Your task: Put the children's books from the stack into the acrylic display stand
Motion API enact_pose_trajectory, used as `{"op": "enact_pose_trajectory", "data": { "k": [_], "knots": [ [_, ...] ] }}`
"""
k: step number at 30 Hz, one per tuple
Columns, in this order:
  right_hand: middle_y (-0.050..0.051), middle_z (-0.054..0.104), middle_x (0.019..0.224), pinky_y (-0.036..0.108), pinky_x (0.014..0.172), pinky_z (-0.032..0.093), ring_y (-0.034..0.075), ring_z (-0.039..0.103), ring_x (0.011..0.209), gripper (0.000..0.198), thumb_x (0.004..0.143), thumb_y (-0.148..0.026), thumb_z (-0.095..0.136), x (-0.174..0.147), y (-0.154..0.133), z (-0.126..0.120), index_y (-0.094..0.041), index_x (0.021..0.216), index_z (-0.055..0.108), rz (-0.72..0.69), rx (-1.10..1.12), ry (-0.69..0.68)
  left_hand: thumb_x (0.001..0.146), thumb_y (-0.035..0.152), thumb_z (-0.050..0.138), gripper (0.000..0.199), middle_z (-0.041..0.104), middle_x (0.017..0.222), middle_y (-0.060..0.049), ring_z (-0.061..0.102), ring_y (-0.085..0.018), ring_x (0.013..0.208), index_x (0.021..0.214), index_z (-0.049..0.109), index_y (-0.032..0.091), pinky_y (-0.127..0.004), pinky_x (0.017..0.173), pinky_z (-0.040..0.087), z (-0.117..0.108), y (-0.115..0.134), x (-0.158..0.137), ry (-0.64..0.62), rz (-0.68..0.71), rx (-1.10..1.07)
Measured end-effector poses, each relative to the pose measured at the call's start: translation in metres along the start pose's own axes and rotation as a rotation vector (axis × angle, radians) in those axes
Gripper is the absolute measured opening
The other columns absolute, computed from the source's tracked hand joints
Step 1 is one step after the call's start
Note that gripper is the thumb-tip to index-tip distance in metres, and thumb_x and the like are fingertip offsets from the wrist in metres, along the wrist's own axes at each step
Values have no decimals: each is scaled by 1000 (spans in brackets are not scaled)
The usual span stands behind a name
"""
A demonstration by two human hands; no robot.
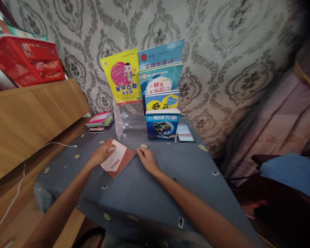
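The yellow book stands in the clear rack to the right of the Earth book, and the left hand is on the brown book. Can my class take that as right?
Not quite: the head view shows the yellow book to the left of the Earth book. It stands in the clear rack, and the left hand is on the brown book.

This looks like a room in a home, with a corner for reading. Ornate patterned wallpaper (pixel 160 20) covers the wall across the top of the frame, and a pinkish curtain (pixel 270 117) gathered by a yellow tie (pixel 307 77) hangs at the right. A grey-blue tablecloth (pixel 196 179) printed with pineapples lies mid-frame, where children's books (pixel 162 128) stand in a clear rack (pixel 119 125). At upper left, a red basket (pixel 38 61) sits on wooden furniture (pixel 36 113)
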State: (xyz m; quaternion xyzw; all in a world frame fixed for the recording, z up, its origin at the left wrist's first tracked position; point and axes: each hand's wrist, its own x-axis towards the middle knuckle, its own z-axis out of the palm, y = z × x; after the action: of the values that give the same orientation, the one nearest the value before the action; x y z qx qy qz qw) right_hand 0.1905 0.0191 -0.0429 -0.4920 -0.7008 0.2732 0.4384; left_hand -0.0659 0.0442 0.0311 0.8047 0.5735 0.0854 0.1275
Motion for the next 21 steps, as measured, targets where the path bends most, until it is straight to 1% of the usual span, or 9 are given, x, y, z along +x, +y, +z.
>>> {"op": "enact_pose_trajectory", "data": {
  "k": [1, 2, 3, 6, 10, 12, 15, 18, 21],
  "knots": [
    [8, 75, 97, 31, 81, 48, 21, 67, 91, 31, 98, -23, 41, 0, 1, 0, -17, 100, 71, 0, -1, 0, 96, 39, 41, 42, 64, 135, -12, 61, -26, 120, 124, 63, 18, -38, 101, 47, -1, -11, -2, 38, -115, 106],
    [8, 75, 98, 30, 81, 48, 20, 67, 91, 31, 98, -22, 41, 0, 2, 1, -17, 101, 71, -2, -6, -2, 94, 39, 44, 43, 61, 139, -14, 60, -28, 122, 127, 62, 18, -40, 102, 47, -2, -22, -4, 43, -210, 184],
    [8, 75, 98, 30, 81, 48, 20, 67, 90, 30, 98, -21, 42, 0, 2, 2, -18, 101, 71, -5, -14, -4, 92, 38, 47, 45, 62, 138, -15, 60, -29, 123, 129, 61, 17, -40, 101, 47, -2, -31, -7, 43, -251, 206],
    [8, 74, 100, 30, 83, 49, 20, 67, 92, 27, 96, -17, 45, -1, 1, 5, -17, 103, 70, -14, -56, -7, 91, 38, 48, 47, 66, 133, -13, 61, -27, 123, 132, 59, 18, -38, 102, 48, -1, -48, -16, 31, -264, 215],
    [8, 71, 103, 31, 88, 48, 19, 64, 96, 24, 94, -13, 48, -2, -1, 8, -17, 104, 69, -29, -144, 1, 93, 43, 46, 48, 67, 130, -11, 63, -27, 119, 132, 61, 19, -37, 102, 47, 5, -53, -28, 40, -268, 251],
    [8, 68, 105, 32, 93, 47, 20, 62, 101, 23, 94, -13, 49, -2, -2, 8, -18, 104, 69, -28, -196, 12, 92, 46, 46, 50, 69, 125, -12, 65, -27, 113, 132, 62, 19, -36, 99, 48, 8, -51, -33, 24, -262, 263],
    [11, 66, 111, 35, 98, 44, 22, 58, 108, 23, 95, -13, 49, -4, -1, 4, -17, 103, 70, -10, -278, 35, 91, 48, 49, 50, 70, 120, -11, 66, -26, 108, 130, 63, 20, -35, 96, 48, 11, -41, -40, -1, -191, 252],
    [12, 65, 116, 39, 99, 42, 24, 55, 109, 23, 94, -14, 49, -7, 1, -5, -17, 101, 71, 5, -358, 43, 90, 45, 52, 44, 72, 116, -10, 66, -27, 108, 124, 67, 21, -36, 95, 48, 14, -20, -47, -20, -107, 251],
    [12, 66, 115, 39, 97, 41, 25, 54, 105, 23, 94, -15, 50, -14, 4, -18, -18, 101, 72, 20, -425, 36, 91, 43, 51, 39, 72, 112, -11, 66, -28, 103, 118, 70, 22, -37, 90, 48, 17, 9, -56, -87, -52, 261]
  ]
}}
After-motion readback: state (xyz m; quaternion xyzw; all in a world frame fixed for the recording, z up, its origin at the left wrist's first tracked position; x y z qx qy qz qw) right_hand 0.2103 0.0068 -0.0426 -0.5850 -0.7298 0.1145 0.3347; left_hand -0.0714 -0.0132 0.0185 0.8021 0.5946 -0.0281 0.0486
